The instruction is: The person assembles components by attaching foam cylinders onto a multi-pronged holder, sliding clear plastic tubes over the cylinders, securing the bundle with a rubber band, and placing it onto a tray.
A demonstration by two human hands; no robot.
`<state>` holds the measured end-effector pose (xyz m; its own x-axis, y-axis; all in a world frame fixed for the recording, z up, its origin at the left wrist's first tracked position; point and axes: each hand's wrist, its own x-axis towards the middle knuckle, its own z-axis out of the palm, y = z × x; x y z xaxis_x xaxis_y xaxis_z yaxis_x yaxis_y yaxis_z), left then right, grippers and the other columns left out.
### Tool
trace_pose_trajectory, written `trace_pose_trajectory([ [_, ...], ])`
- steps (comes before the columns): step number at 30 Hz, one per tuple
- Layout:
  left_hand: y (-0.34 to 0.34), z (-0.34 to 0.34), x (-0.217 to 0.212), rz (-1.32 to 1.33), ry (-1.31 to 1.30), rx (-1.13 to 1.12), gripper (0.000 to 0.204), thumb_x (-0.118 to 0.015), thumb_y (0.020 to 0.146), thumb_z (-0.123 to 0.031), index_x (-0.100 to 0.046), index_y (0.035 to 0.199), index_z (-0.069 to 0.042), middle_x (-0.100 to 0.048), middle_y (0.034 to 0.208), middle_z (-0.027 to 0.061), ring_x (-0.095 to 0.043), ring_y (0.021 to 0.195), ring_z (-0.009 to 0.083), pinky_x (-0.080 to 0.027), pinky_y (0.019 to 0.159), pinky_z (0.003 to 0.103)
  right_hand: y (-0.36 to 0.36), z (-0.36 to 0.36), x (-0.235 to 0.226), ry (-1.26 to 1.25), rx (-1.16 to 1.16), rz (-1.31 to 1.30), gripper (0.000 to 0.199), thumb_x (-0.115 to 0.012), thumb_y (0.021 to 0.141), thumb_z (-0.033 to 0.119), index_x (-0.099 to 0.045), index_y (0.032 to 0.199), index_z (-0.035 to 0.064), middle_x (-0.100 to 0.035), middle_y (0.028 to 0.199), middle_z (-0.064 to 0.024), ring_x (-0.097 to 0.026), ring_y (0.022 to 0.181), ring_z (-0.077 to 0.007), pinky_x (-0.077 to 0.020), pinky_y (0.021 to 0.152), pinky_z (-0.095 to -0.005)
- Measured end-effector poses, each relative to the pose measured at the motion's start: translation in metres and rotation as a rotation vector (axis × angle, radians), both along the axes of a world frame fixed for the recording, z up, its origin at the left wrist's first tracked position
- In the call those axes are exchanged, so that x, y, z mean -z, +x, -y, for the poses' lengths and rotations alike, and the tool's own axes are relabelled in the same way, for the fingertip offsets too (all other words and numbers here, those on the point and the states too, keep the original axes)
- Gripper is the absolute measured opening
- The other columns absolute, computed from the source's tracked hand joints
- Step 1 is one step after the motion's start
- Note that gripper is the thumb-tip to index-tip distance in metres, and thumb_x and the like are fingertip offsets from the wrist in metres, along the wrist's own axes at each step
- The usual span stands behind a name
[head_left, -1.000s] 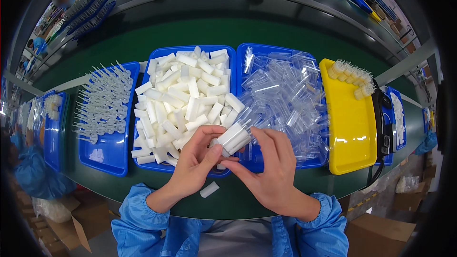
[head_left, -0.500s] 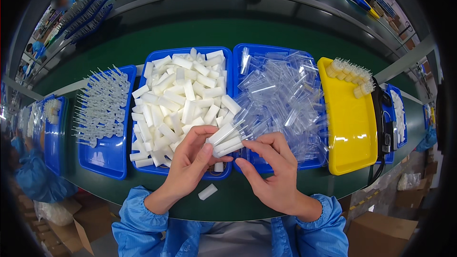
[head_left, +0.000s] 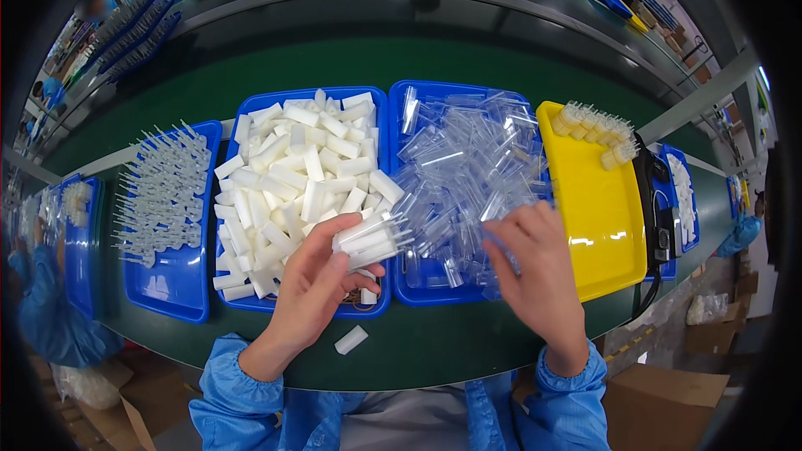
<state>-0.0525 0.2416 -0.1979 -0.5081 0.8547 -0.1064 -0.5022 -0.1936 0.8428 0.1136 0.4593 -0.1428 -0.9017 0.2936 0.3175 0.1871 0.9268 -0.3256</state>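
My left hand (head_left: 305, 284) is closed around a bundle of white foam pieces in clear plastic tubes (head_left: 365, 240), their thin pale tips pointing right. It hovers over the near right corner of a blue tray (head_left: 382, 129) heaped with white foam blocks (head_left: 292, 159). My right hand (head_left: 539, 271) reaches over the near right part of a second blue tray (head_left: 426, 294), piled with clear plastic tubes (head_left: 468, 159). Its thumb and fingers are apart and slightly blurred, with the fingertips by the tubes. One loose foam block (head_left: 351, 340) lies on the green table in front of me.
At left, a blue tray (head_left: 167, 294) holds many thin-tipped translucent parts (head_left: 163, 192). A yellow tray (head_left: 601, 234) on the right carries several tipped bundles (head_left: 591, 127) at its far end. Beside it stands a black device with a cable (head_left: 660, 234). Co-workers sit farther off.
My right hand has left the bundle and moved right, over the clear tubes. My left hand keeps its hold on the bundle. The whole view has shifted slightly.
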Motion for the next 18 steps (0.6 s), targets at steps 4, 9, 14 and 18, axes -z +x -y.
trace_pose_trajectory([
  [4, -0.001, 0.001, 0.001, -0.143, -0.036, -0.007, 0.05, -0.058, 0.099, -0.004, -0.04, 0.146, -0.002, -0.061, 0.121, 0.0149, -0.065, 0.096, 0.0183, -0.057, 0.081, 0.031, -0.001, 0.019, 0.0, -0.031, -0.093, 0.181, 0.022, -0.078, 0.079, 0.008, -0.069, 0.098, 0.0004, -0.054, 0.089, -0.0107, -0.051, 0.088, -0.0287, -0.0406, 0.079, -0.0392],
  [9, 0.0, 0.001, 0.002, -0.179, -0.078, -0.023, 0.051, -0.06, 0.099, -0.003, -0.04, 0.146, -0.001, -0.063, 0.116, 0.0142, -0.066, 0.093, 0.017, -0.056, 0.077, 0.029, -0.006, 0.028, 0.012, 0.082, -0.075, 0.278, 0.022, -0.078, 0.081, 0.014, -0.067, 0.094, -0.0002, -0.053, 0.089, -0.0107, -0.05, 0.091, -0.0279, -0.0392, 0.082, -0.0388],
  [14, 0.002, 0.0, -0.002, -0.202, -0.088, -0.041, 0.05, -0.06, 0.099, -0.005, -0.041, 0.145, -0.001, -0.063, 0.116, 0.0134, -0.065, 0.094, 0.0165, -0.055, 0.075, 0.029, -0.007, 0.023, 0.01, 0.0, -0.14, 0.148, 0.019, -0.076, 0.082, 0.013, -0.064, 0.09, 0.0009, -0.055, 0.09, -0.0116, -0.053, 0.089, -0.0281, -0.0415, 0.079, -0.0392],
  [18, 0.002, 0.001, -0.002, -0.229, -0.101, -0.024, 0.049, -0.061, 0.099, -0.005, -0.042, 0.144, -0.001, -0.063, 0.118, 0.0127, -0.063, 0.097, 0.0155, -0.055, 0.077, 0.028, -0.007, 0.028, -0.002, -0.456, -0.187, -0.079, 0.02, -0.075, 0.085, 0.007, -0.063, 0.1, 0.0017, -0.063, 0.099, -0.0133, -0.064, 0.082, -0.0268, -0.0509, 0.067, -0.0344],
])
